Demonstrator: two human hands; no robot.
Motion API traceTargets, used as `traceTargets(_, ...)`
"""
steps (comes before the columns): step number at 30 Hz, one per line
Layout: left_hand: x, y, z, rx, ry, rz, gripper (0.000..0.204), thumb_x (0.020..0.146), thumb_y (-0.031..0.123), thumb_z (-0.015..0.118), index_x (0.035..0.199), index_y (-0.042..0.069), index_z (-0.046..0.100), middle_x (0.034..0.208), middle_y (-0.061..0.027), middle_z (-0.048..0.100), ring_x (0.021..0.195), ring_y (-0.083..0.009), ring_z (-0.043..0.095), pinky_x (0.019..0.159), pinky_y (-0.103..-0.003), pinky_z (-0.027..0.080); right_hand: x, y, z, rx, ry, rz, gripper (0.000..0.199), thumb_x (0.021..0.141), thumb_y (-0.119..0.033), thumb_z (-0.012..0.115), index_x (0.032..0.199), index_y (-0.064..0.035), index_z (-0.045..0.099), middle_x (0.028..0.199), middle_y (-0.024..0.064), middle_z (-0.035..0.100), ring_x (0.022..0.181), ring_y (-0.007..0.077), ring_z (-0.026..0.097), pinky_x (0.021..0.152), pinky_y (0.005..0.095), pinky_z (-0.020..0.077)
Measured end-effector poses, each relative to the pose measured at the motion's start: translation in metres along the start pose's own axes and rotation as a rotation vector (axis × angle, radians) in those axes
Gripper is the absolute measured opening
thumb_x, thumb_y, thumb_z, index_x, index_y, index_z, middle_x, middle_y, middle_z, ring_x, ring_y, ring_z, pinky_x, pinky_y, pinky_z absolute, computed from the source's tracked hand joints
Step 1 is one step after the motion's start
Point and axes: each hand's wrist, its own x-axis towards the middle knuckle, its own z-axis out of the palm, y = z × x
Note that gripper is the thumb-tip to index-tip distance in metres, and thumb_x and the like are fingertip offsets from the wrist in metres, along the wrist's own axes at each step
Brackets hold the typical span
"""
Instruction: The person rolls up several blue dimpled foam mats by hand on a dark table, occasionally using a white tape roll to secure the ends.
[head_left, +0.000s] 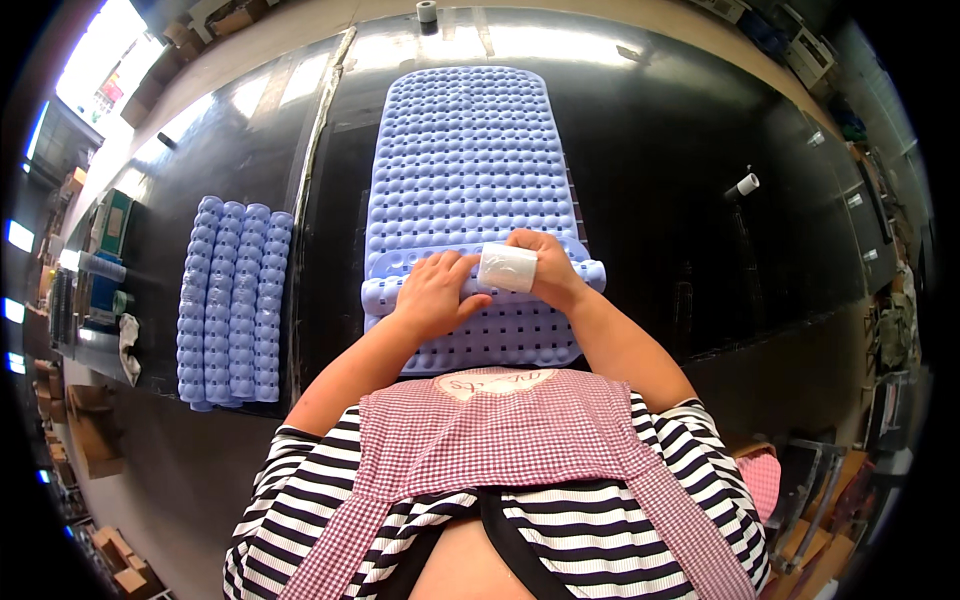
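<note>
A periwinkle-blue bath mat with rows of round bumps lies lengthwise before me, its near end partly folded or rolled over into a raised ridge across its width. My left hand rests on that ridge, fingers stretched out and thumb apart, the index fingertip close to a roll of whitish translucent film or tape. My right hand grips this roll from its right side, just above the ridge. Whether a strip runs from the roll to the mat cannot be made out.
Several rolled blue mats lie side by side on the left of the black table. A small white roll stands to the right, another at the far edge. Boxes and a white cloth sit at the left edge.
</note>
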Motion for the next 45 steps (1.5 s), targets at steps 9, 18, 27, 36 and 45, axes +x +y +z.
traceTargets(9, -0.005, 0.03, -0.031, -0.277, 0.273, 0.191, 0.057, 0.081, 0.022, 0.085, 0.134, 0.02, 0.065, 0.145, -0.0105, 0.054, 0.132, -0.0359, 0.052, 0.11, -0.047, 0.044, 0.007, 0.002, 0.002, -0.397, 0.076, 0.023, 0.016, 0.087, -0.02, 0.078, 0.084, -0.0063, 0.069, 0.081, 0.0008, 0.068, 0.075, 0.0073, 0.06, 0.067, 0.0285, 0.0502)
traceTargets(18, 0.03, 0.028, -0.044, -0.405, 0.098, 0.099, 0.006, 0.087, 0.008, 0.077, 0.09, 0.007, 0.072, 0.092, -0.007, 0.066, 0.088, -0.0261, 0.065, 0.081, -0.04, 0.052, -0.019, 0.018, 0.015, -0.961, 0.109, -0.41, 0.093, 0.074, -0.042, 0.089, 0.148, -0.0063, 0.044, 0.147, 0.0185, 0.054, 0.134, 0.038, 0.052, 0.113, 0.0468, 0.0396)
traceTargets(27, 0.057, -0.017, 0.011, -0.14, -0.287, 0.007, 0.023, 0.083, 0.024, 0.081, 0.099, 0.009, 0.074, 0.099, -0.0108, 0.073, 0.093, -0.0304, 0.069, 0.082, -0.043, 0.053, -0.077, 0.031, 0.042, -0.986, 0.136, -0.493, 0.137, 0.069, -0.041, 0.093, 0.165, -0.0035, 0.003, 0.144, 0.0214, 0.056, 0.135, 0.0371, 0.051, 0.115, 0.0495, 0.0326)
traceTargets(36, -0.006, -0.028, -0.027, -0.206, 0.154, -0.032, 0.03, 0.082, 0.017, 0.08, 0.109, 0.01, 0.069, 0.103, -0.0092, 0.072, 0.096, -0.0312, 0.069, 0.083, -0.042, 0.054, 0.012, 0.012, 0.009, -0.748, 0.128, -0.288, 0.087, 0.082, -0.028, 0.083, 0.153, -0.0025, 0.04, 0.098, 0.0102, 0.074, 0.095, 0.026, 0.072, 0.091, 0.0396, 0.0532)
traceTargets(45, 0.012, -0.039, 0.013, 0.306, 0.213, 0.065, 0.091, 0.082, 0.037, 0.079, 0.156, 0.006, 0.038, 0.164, -0.0161, 0.034, 0.151, -0.0354, 0.032, 0.122, -0.059, 0.021, 0.099, -0.019, -0.012, -0.345, 0.017, -0.143, 0.015, 0.091, -0.014, 0.073, 0.102, -0.004, 0.076, 0.094, 0.0024, 0.073, 0.084, 0.009, 0.066, 0.072, 0.0267, 0.0538)
